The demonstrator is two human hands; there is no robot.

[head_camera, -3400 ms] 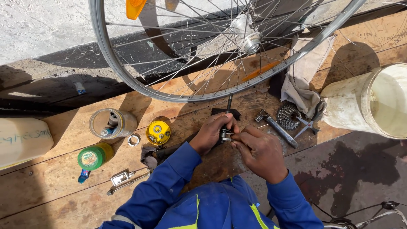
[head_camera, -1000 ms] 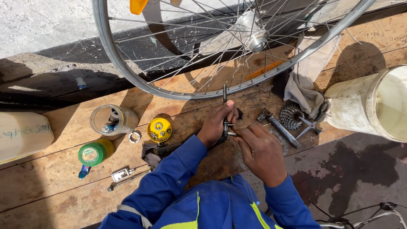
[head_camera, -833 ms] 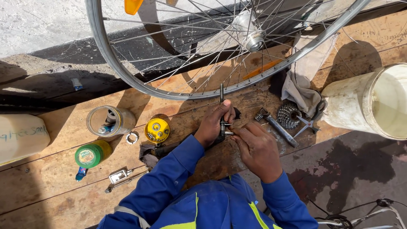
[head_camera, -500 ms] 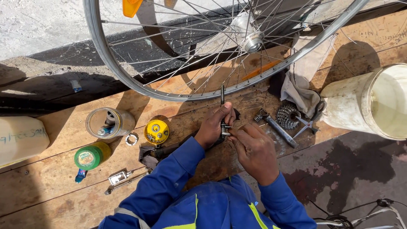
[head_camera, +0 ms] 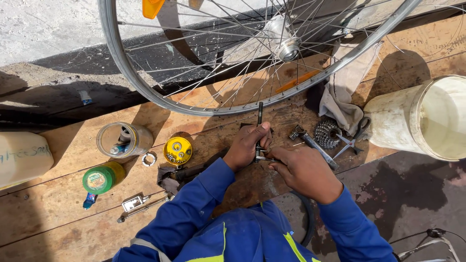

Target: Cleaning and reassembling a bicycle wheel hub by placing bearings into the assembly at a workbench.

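Observation:
Both hands meet over a wooden board [head_camera: 58,204]. My left hand [head_camera: 250,145] grips a thin dark metal rod [head_camera: 260,112] that points away from me toward the wheel rim. My right hand [head_camera: 303,172] pinches a small metal part at the rod's near end, right against the left fingers. Just beyond them stands a spoked bicycle wheel [head_camera: 145,92] with a silver hub [head_camera: 287,48].
A sprocket cluster [head_camera: 326,133], a wrench [head_camera: 313,144], pliers [head_camera: 353,138] and a rag [head_camera: 340,92] lie to the right, beside a white bucket [head_camera: 427,119]. Left are a yellow tin of small parts [head_camera: 177,151], a clear jar [head_camera: 121,140], a green-lidded jar [head_camera: 99,179] and a white jug [head_camera: 22,157].
The hands have stayed together on the rod, shifting only slightly. The view has drifted a little; the wheel appears marginally further left.

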